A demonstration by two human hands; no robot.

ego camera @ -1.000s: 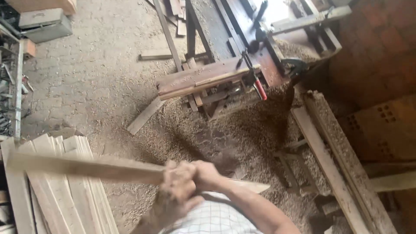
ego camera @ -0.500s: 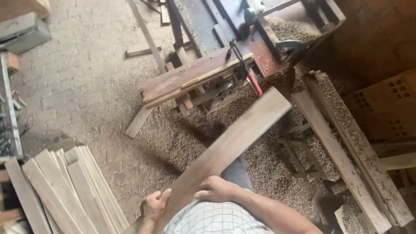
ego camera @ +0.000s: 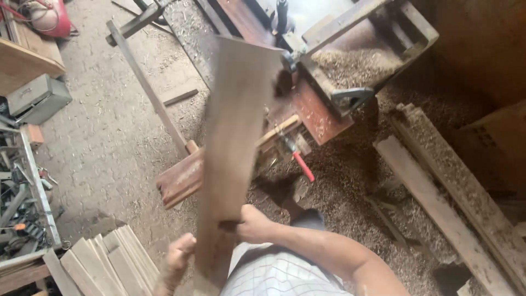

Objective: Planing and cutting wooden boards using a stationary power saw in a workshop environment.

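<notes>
The long, flat, brown wooden board (ego camera: 233, 148) is held in the air, pointing away from the person toward the woodworking machine with the reddish metal bed (ego camera: 323, 109), and its far end is blurred just in front of that machine. The right hand (ego camera: 249, 223) grips the board on its right edge near the lower part, with the fingers wrapped onto the face. The left hand (ego camera: 179, 255) is closed on the left edge a little lower, near the body. So both hands grasp the board, one on each side, and the near end is close to the checked shirt (ego camera: 279, 274). By my judgement, the step in hand is carrying the board and lining it up with the machine; the next move would need the far end to be lowered flat onto the bed while both hands keep it straight. Under the machine a thick layer of sawdust (ego camera: 350, 181) covers the floor. At the lower left lies a stack of pale wooden slats (ego camera: 109, 260), well apart from the board.
</notes>
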